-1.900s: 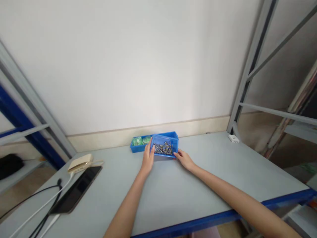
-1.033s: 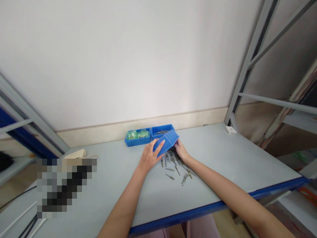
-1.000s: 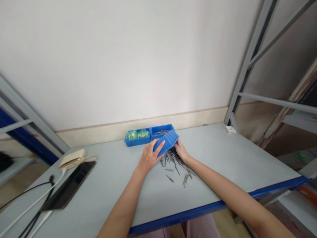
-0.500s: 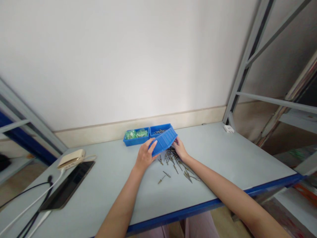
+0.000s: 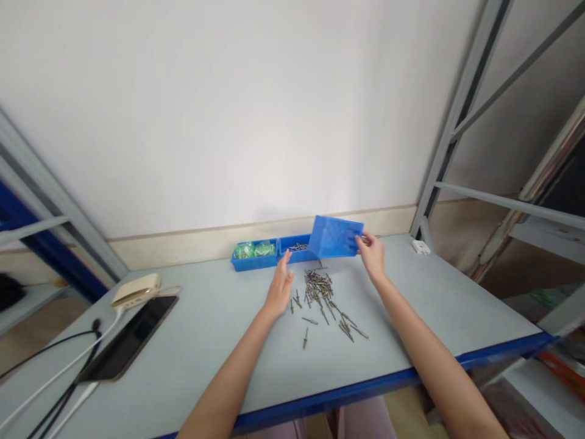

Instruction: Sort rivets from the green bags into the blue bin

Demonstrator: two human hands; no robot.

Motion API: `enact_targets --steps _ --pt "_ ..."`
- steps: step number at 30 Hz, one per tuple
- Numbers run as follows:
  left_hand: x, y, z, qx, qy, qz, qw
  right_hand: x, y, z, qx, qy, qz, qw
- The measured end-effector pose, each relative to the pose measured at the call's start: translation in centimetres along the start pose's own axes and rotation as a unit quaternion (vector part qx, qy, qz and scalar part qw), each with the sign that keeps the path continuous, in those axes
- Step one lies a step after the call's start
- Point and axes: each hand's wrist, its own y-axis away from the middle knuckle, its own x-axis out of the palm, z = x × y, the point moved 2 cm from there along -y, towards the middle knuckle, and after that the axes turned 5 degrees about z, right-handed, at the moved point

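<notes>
From my end I see a plain pale wall (image 5: 256, 122) behind a grey worktop (image 5: 205, 347) with a blue front edge, and metal framing (image 5: 441, 158) at the right. The blue bin (image 5: 336, 236) is up in the air above the back of the worktop, tilted, held by the right hand (image 5: 372, 259), whose fingers and thumb pinch its right-hand end. The left hand (image 5: 278, 292) is empty, its thumb and fingers held apart, just beside the loose metal pins (image 5: 319, 285) heaped and strewn on the worktop. Behind, two more bins sit end to end: the left bin (image 5: 256, 263) carries green packets (image 5: 264, 248), the right bin (image 5: 299, 256) some metal pieces (image 5: 297, 247). I judge the blue bin to be light, fairly stiff plastic, a little smooth, best taken by the rim or by opposite walls; one end alone lets it swing. The metal pins look hard and sturdy but slim, likely to roll and slide, so I'd gather them in small bunches or nip single ones by the thicker end. I can't read any brand, label or writing on the blue bin, the metal pins or the packets.
</notes>
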Motion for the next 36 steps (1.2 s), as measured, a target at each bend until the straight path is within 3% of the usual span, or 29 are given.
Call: enact_targets --steps 3,6,9,11,13,16,17,19,22,24,26,28,31,36 --pt "0.7 0.3 1.2 -0.074 -0.049 0.088 0.992 -5.5 -2.9 -2.1 0.037 0.154 -0.057 0.986" --pt "1.2 0.5 1.5 -0.091 -0.078 0.152 0.981 -9.9 -5.0 -4.6 0.067 0.302 -0.051 0.950" --pt "1.4 0.6 1.1 -0.078 -0.101 0.181 0.975 -12.1 -5.9 -6.9 0.108 0.380 0.006 0.919" --pt "1.5 0.6 0.9 -0.078 -0.115 0.198 0.970 -12.1 -5.8 -7.7 0.130 0.407 0.021 0.904" --pt "1.5 0.6 0.7 -0.082 -0.127 0.215 0.965 -11.0 -5.2 -7.3 0.100 0.421 -0.022 0.901" --pt "1.4 0.7 0.3 -0.085 -0.139 0.237 0.958 -7.2 -2.4 -4.6 -0.078 0.375 -0.105 0.918" --pt "1.3 0.7 0.1 -0.086 -0.141 0.243 0.956 -5.6 -0.9 -3.4 -0.149 0.337 -0.073 0.927" --pt "1.1 0.7 -0.2 -0.089 -0.140 0.248 0.954 -2.7 3.2 -1.2 -0.260 0.282 0.091 0.919" --pt "1.0 0.8 -0.5 -0.101 -0.132 0.241 0.956 -0.9 10.9 0.8 -0.322 0.272 0.339 0.841" --pt "1.1 0.7 -0.4 -0.109 -0.130 0.237 0.957 -1.2 15.1 0.8 -0.317 0.283 0.405 0.810" --pt "1.3 0.6 -0.1 -0.111 -0.138 0.235 0.956 -1.6 17.4 0.1 -0.297 0.303 0.402 0.811" --pt "1.7 0.5 0.2 -0.114 -0.150 0.226 0.956 -1.2 17.5 -0.9 -0.260 0.326 0.370 0.830" --pt "2.1 0.3 0.7 -0.117 -0.163 0.214 0.956 1.1 15.0 -2.0 -0.220 0.338 0.329 0.854" --pt "2.5 0.4 1.3 -0.114 -0.176 0.215 0.954 5.7 10.3 -2.0 -0.219 0.295 0.368 0.854"
